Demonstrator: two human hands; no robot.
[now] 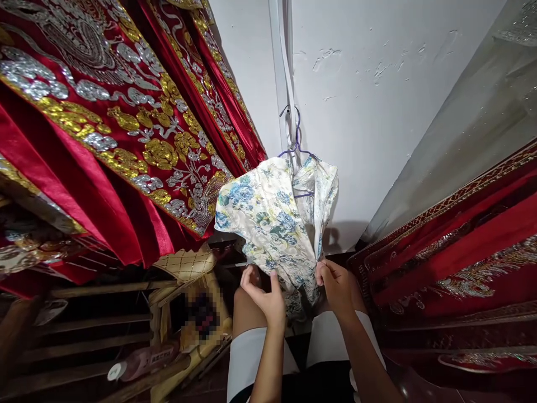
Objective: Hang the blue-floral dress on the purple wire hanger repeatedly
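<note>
A cream short-sleeved shirt (268,207) with blue and green flowers hangs before me on a thin purple hanger (297,131). Its neckline gapes, and the hanger's lower bar shows inside. My right hand (337,282) pinches the shirt's front edge at the bottom of the V-shaped opening. By the lower left of the shirt is my left hand (267,296), thumb and fingers apart, with nothing between them. Whether its fingertips touch the cloth, I cannot tell. The shirt's lower hem falls between my knees, partly hidden.
Red cloth with gold and silver sequins (161,154) hangs close on the left. Below it stand a bamboo chair (210,330) and a plastic bottle (142,361). More red embroidered fabric (457,268) lines the right. A white strap (287,61) runs down the white wall (377,112).
</note>
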